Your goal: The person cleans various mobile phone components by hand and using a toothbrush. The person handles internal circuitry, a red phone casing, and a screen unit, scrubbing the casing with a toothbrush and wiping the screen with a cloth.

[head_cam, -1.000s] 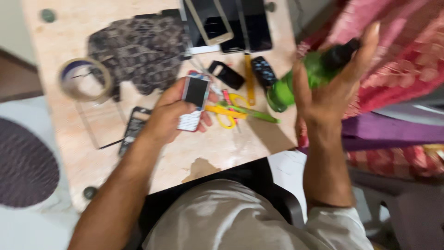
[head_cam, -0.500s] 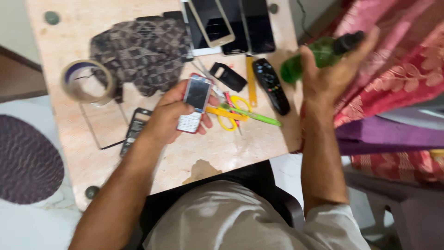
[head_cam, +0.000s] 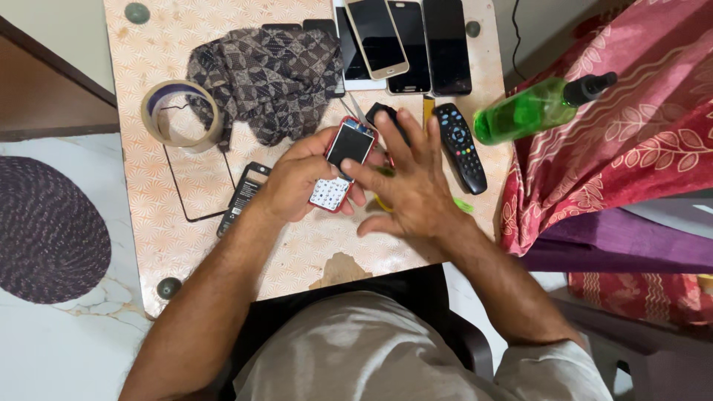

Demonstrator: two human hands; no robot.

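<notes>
Gripped in the left hand (head_cam: 297, 182), the small red keypad phone (head_cam: 340, 165) sits with fingers curled behind its body and the thumb along its left edge, screen and white keypad facing up. Its long axis runs from lower left to upper right, keypad end toward the person, screen end toward the far side of the patterned table (head_cam: 186, 245). The right hand (head_cam: 412, 186) is open, fingers spread and holding nothing; it hovers just right of the phone, and its index fingertip reaches the phone's right edge near the join of screen and keypad. Whether that fingertip presses the casing cannot be told. Of the two hands, the left carries the phone. A black remote control (head_cam: 460, 146) lies just beyond the right hand, and a green spray bottle (head_cam: 538, 110) rests on the red patterned cloth (head_cam: 639, 141), well apart.
</notes>
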